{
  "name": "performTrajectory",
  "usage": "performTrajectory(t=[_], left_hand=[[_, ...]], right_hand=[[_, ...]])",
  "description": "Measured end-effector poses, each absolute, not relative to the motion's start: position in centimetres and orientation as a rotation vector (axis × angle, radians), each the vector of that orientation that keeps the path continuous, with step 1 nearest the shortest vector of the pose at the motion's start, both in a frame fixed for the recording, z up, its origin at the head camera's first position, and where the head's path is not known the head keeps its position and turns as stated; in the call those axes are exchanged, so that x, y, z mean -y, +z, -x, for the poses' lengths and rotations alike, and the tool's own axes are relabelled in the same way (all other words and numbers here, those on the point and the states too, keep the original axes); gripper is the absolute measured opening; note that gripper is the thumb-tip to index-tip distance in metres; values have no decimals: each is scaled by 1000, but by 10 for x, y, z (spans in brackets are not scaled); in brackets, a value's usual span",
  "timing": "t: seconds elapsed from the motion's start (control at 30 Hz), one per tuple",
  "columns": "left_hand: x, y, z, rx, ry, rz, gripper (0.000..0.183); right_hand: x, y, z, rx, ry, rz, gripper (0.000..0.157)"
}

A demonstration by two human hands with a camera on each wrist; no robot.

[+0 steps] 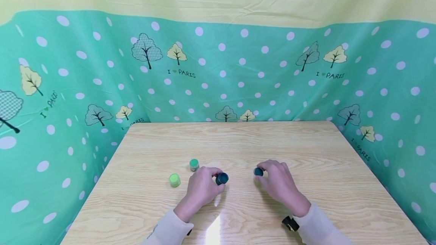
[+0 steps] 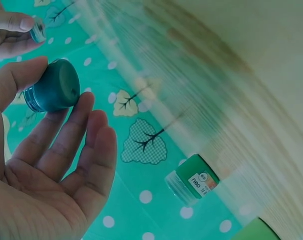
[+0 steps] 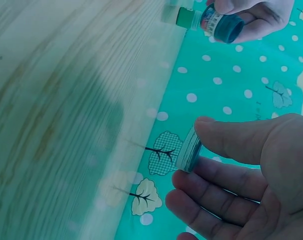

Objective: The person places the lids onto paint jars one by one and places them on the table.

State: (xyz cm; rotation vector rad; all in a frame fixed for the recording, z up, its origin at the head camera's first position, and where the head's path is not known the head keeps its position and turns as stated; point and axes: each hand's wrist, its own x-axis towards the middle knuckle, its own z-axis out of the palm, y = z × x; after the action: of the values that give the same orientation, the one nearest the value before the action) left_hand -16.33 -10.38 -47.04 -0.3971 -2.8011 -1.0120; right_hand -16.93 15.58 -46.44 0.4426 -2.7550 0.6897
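Observation:
My left hand [image 1: 203, 189] pinches a small dark teal paint jar [image 1: 222, 179] between thumb and fingers. In the left wrist view the jar [image 2: 57, 87] shows its rounded dark body, and the other fingers spread below it. A label shows on the jar's side in the right wrist view. Across from it, my right hand [image 1: 278, 181] pinches a small round screw lid [image 1: 258, 171] by its edge. Seen from the right wrist, the lid [image 3: 189, 151] is on edge between thumb and fingertips. The hands are apart, with wood tabletop between them.
Two more paint jars stand left of my left hand on the wooden table [image 1: 306, 144]: a green one [image 1: 194, 165] and a light green one [image 1: 174, 180]. A green dotted curtain [image 1: 238, 75] hangs behind the table and along both sides.

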Motion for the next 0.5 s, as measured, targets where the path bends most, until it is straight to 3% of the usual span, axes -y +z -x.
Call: performTrajectory(t=[0.5], left_hand=[[100,-472,160,2812,-884,390,28]], right_hand=[[-145,-463,164,2672,813,-536,31]])
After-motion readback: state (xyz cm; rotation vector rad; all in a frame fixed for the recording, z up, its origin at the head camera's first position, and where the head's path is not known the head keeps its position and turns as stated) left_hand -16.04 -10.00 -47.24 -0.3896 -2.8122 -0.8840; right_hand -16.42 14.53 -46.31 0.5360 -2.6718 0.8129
